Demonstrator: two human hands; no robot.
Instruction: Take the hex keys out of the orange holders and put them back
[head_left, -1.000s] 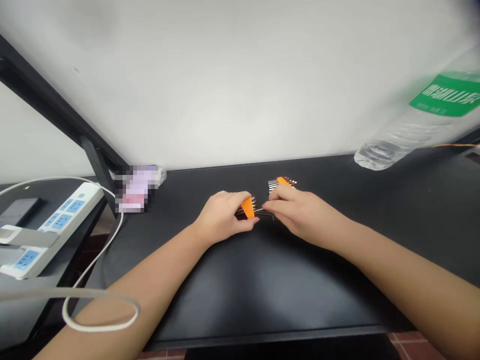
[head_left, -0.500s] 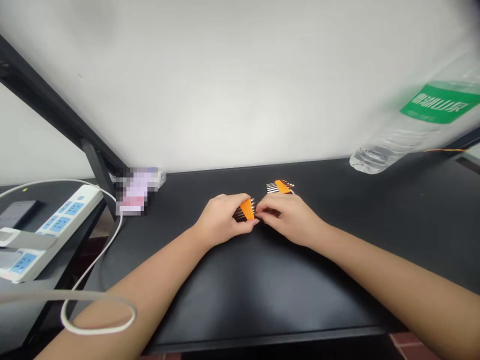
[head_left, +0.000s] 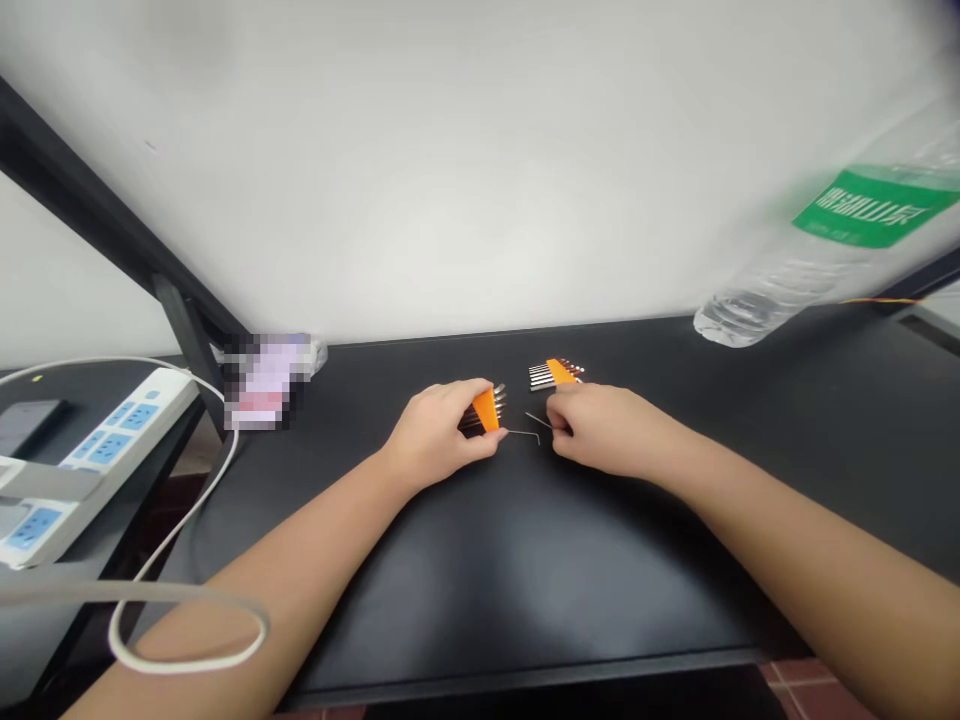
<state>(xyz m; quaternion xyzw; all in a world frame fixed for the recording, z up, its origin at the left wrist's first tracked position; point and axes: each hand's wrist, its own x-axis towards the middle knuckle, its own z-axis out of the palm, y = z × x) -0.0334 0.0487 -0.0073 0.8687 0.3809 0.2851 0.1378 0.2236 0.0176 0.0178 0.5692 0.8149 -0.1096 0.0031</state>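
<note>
My left hand is closed around an orange holder with several metal hex keys in it, just above the black tabletop. One thin bent key sticks out to the right past the fingertips. To the right, my right hand pinches a thin metal key, its tip pointing left; the two hands are apart. Just behind the right hand lies a second orange holder with several metal keys, its near end partly hidden by the fingers.
A large bottle with a green label stands at the back right. At the left are a power strip, a phone, a looping white cable and a blurred-out item beside a black frame post.
My right hand has moved right, away from the left hand, with a thin key now visible in its fingers. The bent key at my left fingertips has come into view.
</note>
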